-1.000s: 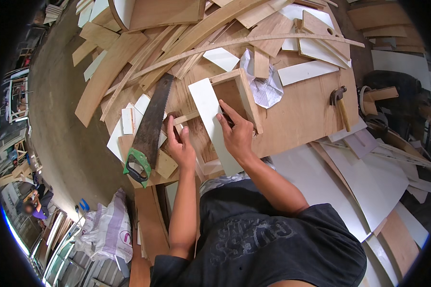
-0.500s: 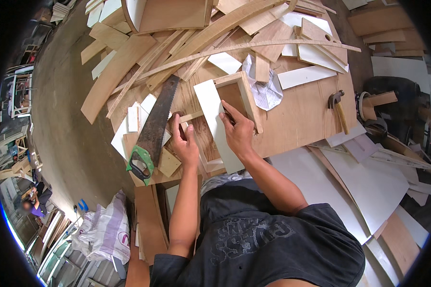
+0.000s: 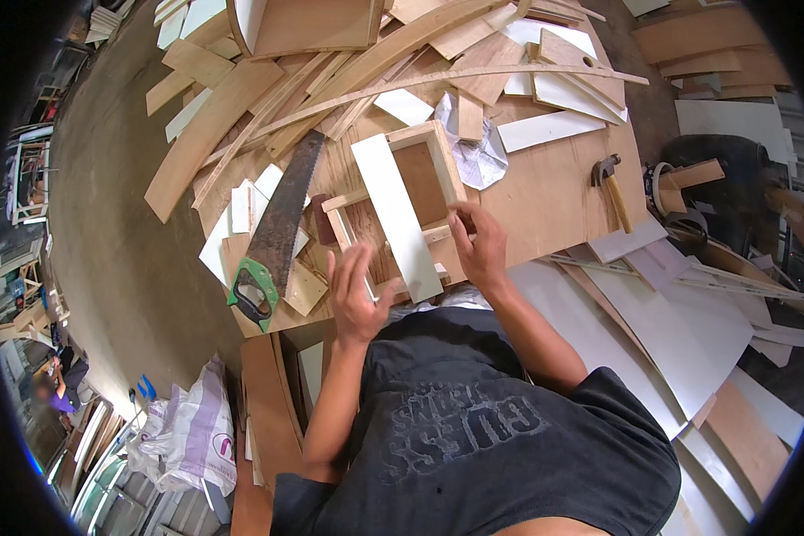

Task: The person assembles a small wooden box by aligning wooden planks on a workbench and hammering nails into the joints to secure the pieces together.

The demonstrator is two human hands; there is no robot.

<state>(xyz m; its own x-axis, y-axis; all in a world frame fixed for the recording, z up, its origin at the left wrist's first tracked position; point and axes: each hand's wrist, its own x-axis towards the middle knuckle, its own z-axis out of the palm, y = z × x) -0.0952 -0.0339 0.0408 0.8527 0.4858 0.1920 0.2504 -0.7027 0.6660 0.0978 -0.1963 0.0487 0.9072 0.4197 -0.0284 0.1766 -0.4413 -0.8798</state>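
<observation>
A small rectangular wooden frame (image 3: pixel 422 171) lies on the plywood bench top (image 3: pixel 545 201), with a long white board strip (image 3: pixel 395 210) laid slantwise across it. My right hand (image 3: pixel 480 250) pinches the frame's near right rail just beside the white strip. Over the frame's near left corner my left hand (image 3: pixel 357 295) hovers with its fingers spread and nothing in it. A handsaw (image 3: pixel 281 219) with a green handle lies just left of the frame, teeth toward it.
A hammer (image 3: pixel 609 183) rests on the bench at the right. Curved and straight wood offcuts (image 3: pixel 393 62) pile up behind the frame. White panels (image 3: pixel 679 330) lean at the right. A white sack (image 3: pixel 196 429) sits on the floor at the lower left.
My left hand has drawn back toward me and opened its fingers. My right hand has slid from the white strip's top down to the frame's right rail.
</observation>
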